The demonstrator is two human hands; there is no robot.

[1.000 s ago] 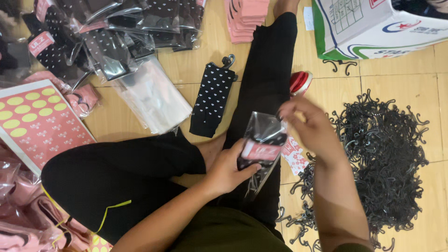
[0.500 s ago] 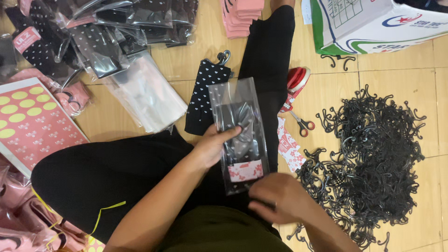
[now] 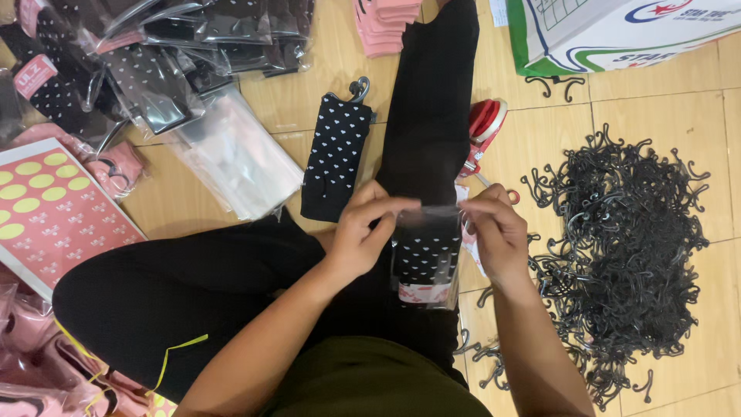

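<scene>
A clear plastic bag (image 3: pixel 424 259) holding black socks with white dots and a pink card at the bottom hangs over my lap. My left hand (image 3: pixel 363 232) pinches the bag's top edge on the left. My right hand (image 3: pixel 494 232) pinches the same edge on the right. A second pair of black dotted socks (image 3: pixel 333 158) on a black hook lies on the wooden floor just beyond my left hand. My legs in black trousers (image 3: pixel 432 100) stretch out under the bag.
A big heap of black plastic hooks (image 3: pixel 625 255) lies at the right. Empty clear bags (image 3: pixel 231 158) and several packed sock bags (image 3: pixel 154 54) lie at the upper left. A pink sheet of yellow stickers (image 3: pixel 46 216), pink cards (image 3: pixel 382 23), a red tape dispenser (image 3: pixel 485 123) and a cardboard box (image 3: pixel 617 31) surround me.
The bagged socks dropped lower over my lap. My right hand rose from under the bag to its top edge, and both hands now pinch that edge.
</scene>
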